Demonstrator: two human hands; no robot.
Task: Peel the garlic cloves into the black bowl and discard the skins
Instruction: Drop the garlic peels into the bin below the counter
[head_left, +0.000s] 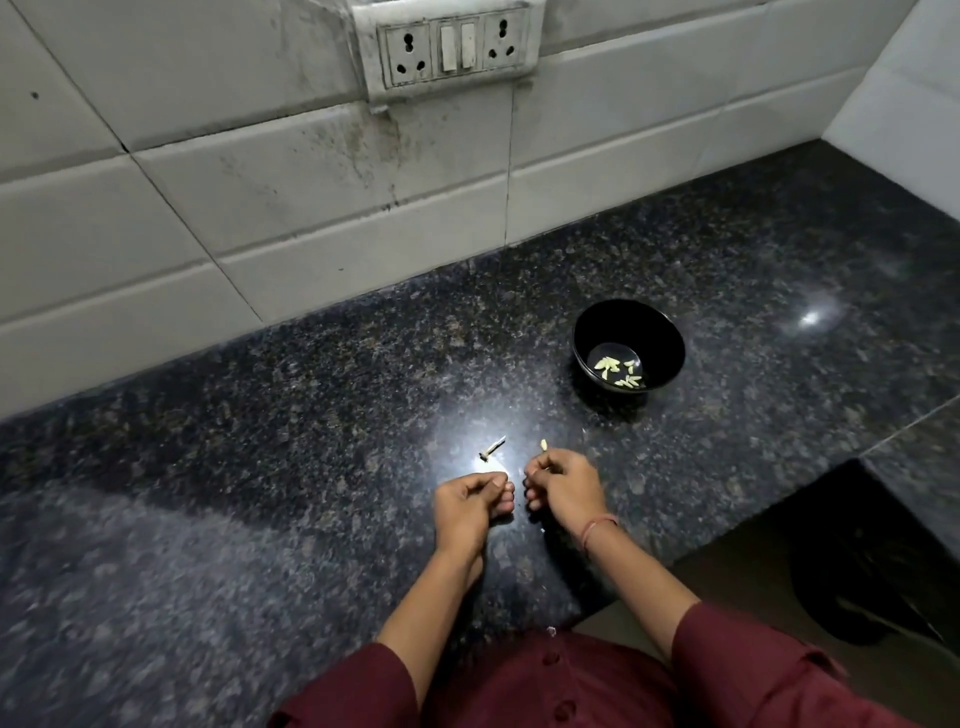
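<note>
The right hand (563, 488) hovers low over the dark granite counter (260, 467), thumb and forefinger closed tight on a pale garlic clove (544, 445) whose tip pokes out beyond the fingertips; the other fingers are curled under. Just to the left of that pinch, nearly touching it, the left hand (470, 506) sits with its fingers folded in under the thumb, and nothing shows in it. Beyond the left hand and a little left of the held clove, a small dry garlic stem piece (492, 450) lies on the stone in a patch of glare, apart from both hands. Further out from the grip and off to its right stands the black bowl (670, 353), upright, with a scatter of peeled cloves (618, 371) in its bottom. Back from the pinch, toward the person, a thin reddish band (597, 530) circles the right wrist, and a tiny pale scrap (551, 631) rests at the counter's near edge. Far past everything, on the tiled wall, a grimy socket panel (449, 49)
</note>
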